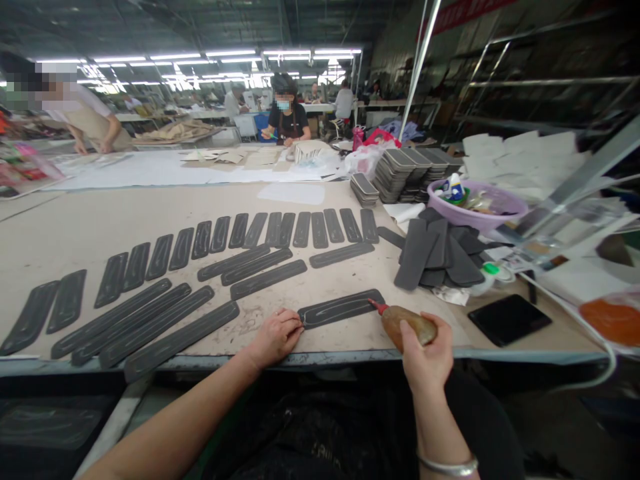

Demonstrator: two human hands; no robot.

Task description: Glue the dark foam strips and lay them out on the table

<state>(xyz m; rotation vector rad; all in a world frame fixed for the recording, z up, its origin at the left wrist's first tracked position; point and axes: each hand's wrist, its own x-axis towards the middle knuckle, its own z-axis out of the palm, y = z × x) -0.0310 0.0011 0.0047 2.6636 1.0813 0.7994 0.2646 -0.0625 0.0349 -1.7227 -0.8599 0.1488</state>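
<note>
A dark grey oblong piece (345, 307) lies in front of me with a thin shiny line of glue along its edges and middle. My left hand (279, 335) pinches the left end of this piece against the table. In my right hand (428, 350) is a brownish glue bottle (407, 327), tilted so that its red nozzle points at the right part of the piece. Several like pieces, such as a long strip (183, 339), lie spread to the left, with shiny lines on them. A row of shorter pieces (203, 239) curves behind them.
On the right lies a heap of dark pieces (435, 253), beside a purple basin (480, 215) and a black phone-like slab (510, 319). Stacked pieces (400, 175) stand farther back. A metal post (585, 170) slants at the right. Other people work across the table (165, 200).
</note>
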